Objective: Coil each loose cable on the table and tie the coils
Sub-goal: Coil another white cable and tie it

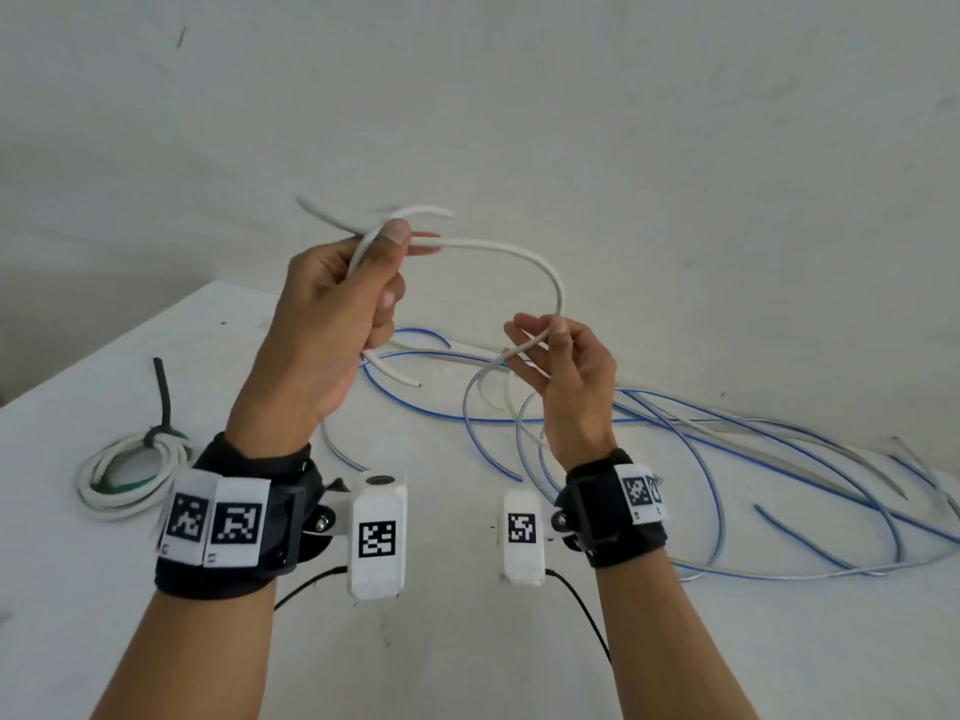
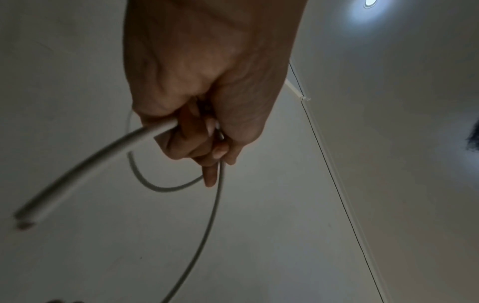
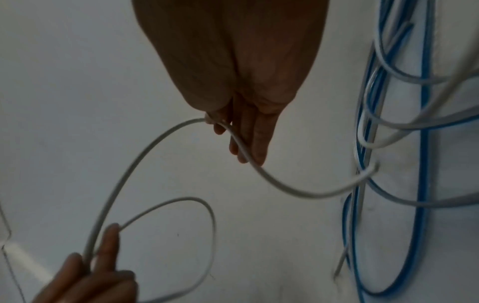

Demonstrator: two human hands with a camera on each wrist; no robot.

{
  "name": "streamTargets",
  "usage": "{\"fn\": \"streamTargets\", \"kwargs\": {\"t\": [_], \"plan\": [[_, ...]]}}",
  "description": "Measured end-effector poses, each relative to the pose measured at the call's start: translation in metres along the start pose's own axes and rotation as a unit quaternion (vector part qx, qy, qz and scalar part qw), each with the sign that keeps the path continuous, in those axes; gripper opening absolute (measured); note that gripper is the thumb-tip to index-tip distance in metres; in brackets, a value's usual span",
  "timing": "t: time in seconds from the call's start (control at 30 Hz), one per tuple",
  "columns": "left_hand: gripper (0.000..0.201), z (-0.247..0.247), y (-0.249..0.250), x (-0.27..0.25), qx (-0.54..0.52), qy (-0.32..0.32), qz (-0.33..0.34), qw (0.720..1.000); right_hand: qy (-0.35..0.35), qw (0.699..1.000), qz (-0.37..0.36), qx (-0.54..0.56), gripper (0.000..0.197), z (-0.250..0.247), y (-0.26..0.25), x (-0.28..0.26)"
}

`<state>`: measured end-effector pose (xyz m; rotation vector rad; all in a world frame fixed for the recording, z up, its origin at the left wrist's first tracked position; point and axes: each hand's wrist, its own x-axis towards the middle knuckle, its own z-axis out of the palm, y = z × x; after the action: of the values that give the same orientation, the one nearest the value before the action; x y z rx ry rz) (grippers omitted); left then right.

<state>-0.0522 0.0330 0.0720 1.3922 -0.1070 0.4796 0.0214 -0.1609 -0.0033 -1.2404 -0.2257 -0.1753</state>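
Fingers of your left hand (image 1: 337, 304) curled tight around the white cable (image 1: 519, 252); your right hand (image 1: 563, 366) pinched it between thumb and fingertips.

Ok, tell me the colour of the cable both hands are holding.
White cable; the head view shows it best.

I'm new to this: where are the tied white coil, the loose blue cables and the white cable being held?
tied white cable coil (image 1: 127, 472): head view, its loops.
loose blue cables (image 1: 717, 491): head view, a curve.
held white cable (image 1: 519, 250): head view, raised arc.
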Motion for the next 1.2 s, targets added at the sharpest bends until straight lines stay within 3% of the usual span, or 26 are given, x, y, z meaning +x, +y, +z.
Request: {"fn": "streamTargets", "kwargs": {"t": [0.13, 0.23, 0.37, 0.43, 0.5, 0.57, 0.7, 0.77, 0.87, 1.03, 1.13, 1.2], "plan": [[0.048, 0.001, -0.002, -0.003, 0.133, -0.046, -0.034, 0.989, -0.002, 0.997, -0.019, 0.072, 0.025, -0.003, -0.010, -0.002], [0.058, -0.001, -0.005, -0.005, 0.263, -0.033, -0.028, 0.964, 0.059, 0.995, -0.058, 0.054, 0.023, -0.018, -0.015, 0.000], [0.065, -0.002, -0.006, -0.005, 0.366, 0.002, -0.010, 0.931, 0.223, 0.957, -0.125, -0.137, 0.015, -0.049, -0.013, 0.010], [0.063, -0.005, -0.008, -0.003, 0.361, 0.009, -0.003, 0.932, 0.247, 0.928, -0.110, -0.255, 0.014, -0.067, -0.009, 0.012], [0.056, -0.007, -0.009, 0.000, 0.318, -0.016, 0.011, 0.948, 0.230, 0.891, -0.081, -0.384, 0.026, -0.077, -0.005, 0.012], [0.047, -0.004, -0.008, 0.000, 0.287, -0.061, 0.029, 0.956, 0.192, 0.873, -0.093, -0.439, 0.040, -0.073, -0.007, 0.010], [0.040, 0.008, -0.006, -0.008, 0.274, -0.130, 0.081, 0.950, 0.050, 0.910, -0.170, -0.376, 0.039, -0.032, -0.027, -0.007], [0.040, 0.010, -0.009, -0.008, 0.251, -0.130, 0.082, 0.956, -0.047, 0.936, -0.145, -0.317, 0.040, -0.012, -0.037, -0.020], [0.041, 0.012, -0.014, -0.004, 0.150, -0.087, 0.044, 0.984, -0.146, 0.949, -0.095, -0.263, 0.042, 0.004, -0.039, -0.033], [0.036, 0.015, -0.011, 0.002, -0.057, -0.043, -0.059, 0.996, -0.129, 0.939, -0.074, -0.311, 0.011, 0.001, -0.021, -0.029], [0.026, 0.008, -0.007, 0.005, -0.135, -0.044, -0.053, 0.989, -0.111, 0.932, -0.044, -0.342, 0.018, -0.009, -0.013, -0.026], [0.023, 0.005, -0.009, 0.006, -0.135, -0.041, -0.048, 0.989, -0.091, 0.926, -0.066, -0.360, 0.012, -0.014, -0.014, -0.023]]}}
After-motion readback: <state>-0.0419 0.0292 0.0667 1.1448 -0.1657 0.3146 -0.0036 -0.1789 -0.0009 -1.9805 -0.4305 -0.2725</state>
